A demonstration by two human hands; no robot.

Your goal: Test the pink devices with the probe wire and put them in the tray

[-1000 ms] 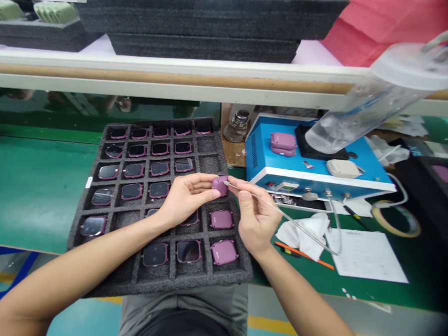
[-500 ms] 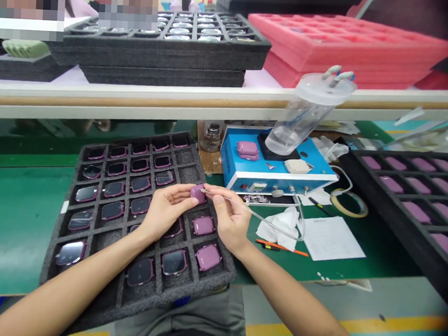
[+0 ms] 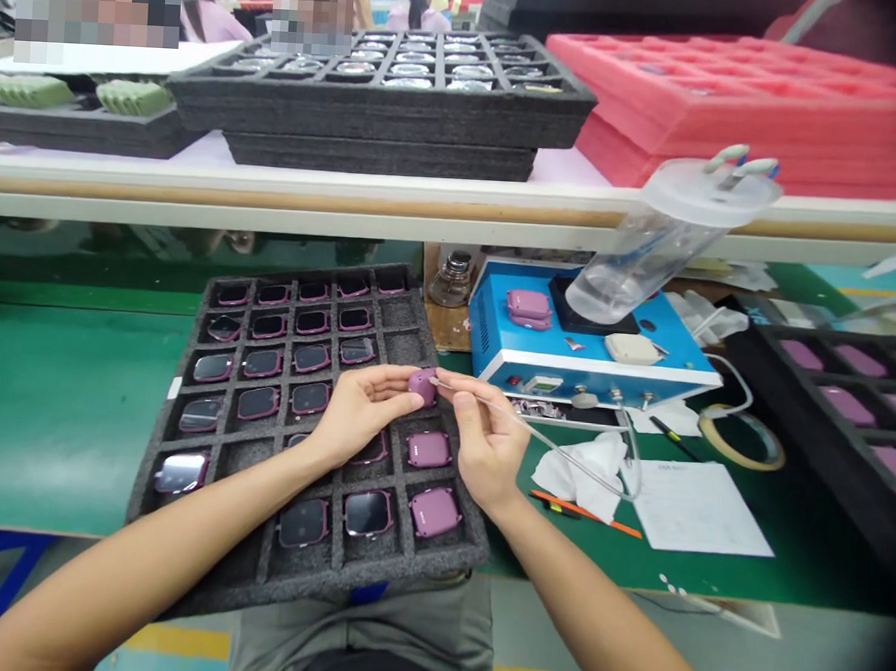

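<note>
Over a grey foam tray [image 3: 345,582], my left hand [image 3: 358,411] pinches a small purple smartwatch case [image 3: 420,386] between thumb and fingers. My right hand [image 3: 487,443] grips the end of a thin clear tube [image 3: 562,450], its tip at the case's right side. Whether the tip touches the case I cannot tell. Below, two purple watch cases [image 3: 434,512] lie back up in the tray's right column. Several dark-screened watches [image 3: 313,355] sit in other compartments, and my left forearm hides some of them. The tube curves right towards a blue machine [image 3: 588,368].
A clear cylinder [image 3: 632,260] leans on the blue machine, near stacked purple cases [image 3: 529,308]. White tissue [image 3: 583,473], a paper sheet [image 3: 701,509] and a tape roll [image 3: 743,438] lie right. A black tray [image 3: 811,425] stands far right. Black trays [image 3: 385,112] and red trays [image 3: 736,140] fill the shelf.
The head view has turned slightly left, so everything appears further right. Both hands keep their hold on the watch case and the tube, with little visible change between them.
</note>
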